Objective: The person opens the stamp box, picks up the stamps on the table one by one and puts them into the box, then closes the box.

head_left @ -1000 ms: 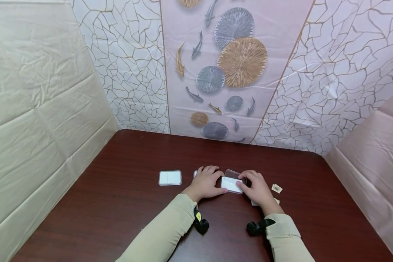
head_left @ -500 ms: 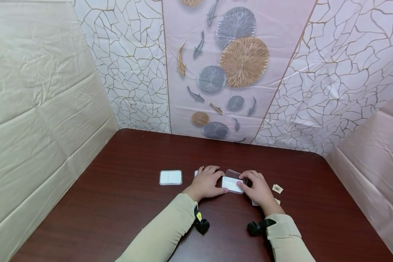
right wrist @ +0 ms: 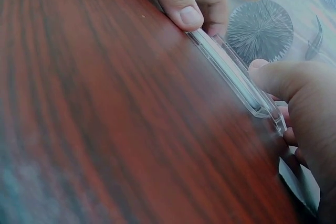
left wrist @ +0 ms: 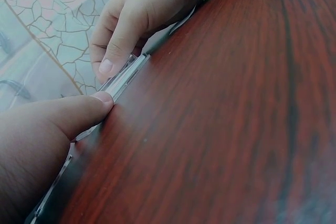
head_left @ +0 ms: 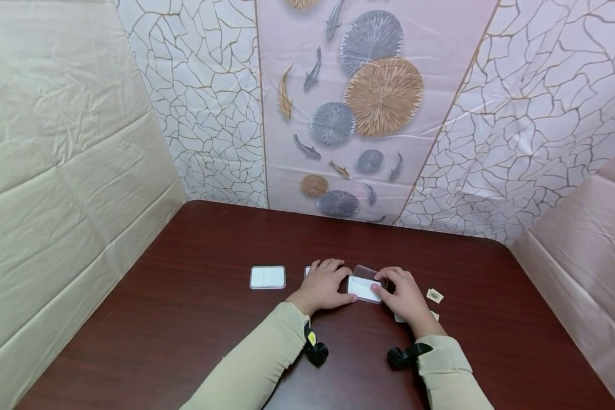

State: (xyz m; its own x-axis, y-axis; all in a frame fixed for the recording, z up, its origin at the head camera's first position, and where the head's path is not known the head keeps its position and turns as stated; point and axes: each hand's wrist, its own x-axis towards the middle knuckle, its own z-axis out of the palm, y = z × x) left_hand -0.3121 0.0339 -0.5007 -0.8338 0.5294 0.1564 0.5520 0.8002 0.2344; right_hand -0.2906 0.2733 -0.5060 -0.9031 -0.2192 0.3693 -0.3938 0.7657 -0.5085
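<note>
Between the two hands, a flat clear plastic case [head_left: 361, 288] with a white insert lies on the table; in the right wrist view, the case [right wrist: 231, 72] shows its thin edge. A transparent lid [head_left: 365, 272] sits askew over its far side. My left hand [head_left: 324, 287] holds the case at its left end, thumb on the near edge; its other fingertips reach behind. My right hand [head_left: 404, 293] grips the right end, with the thumb over the white insert and a forefinger at the lid. Its lower fingers are partly hidden in the head view.
Another white-filled clear case [head_left: 267, 277] lies to the left on the dark wooden table [head_left: 210, 330]. A further case [head_left: 306, 271] is mostly covered by the left hand. Small stamp-like paper pieces [head_left: 434, 295] lie to the right, some partly behind the right wrist.
Both hands and the case keep nearly the same pose. The whole head view has shifted slightly.
</note>
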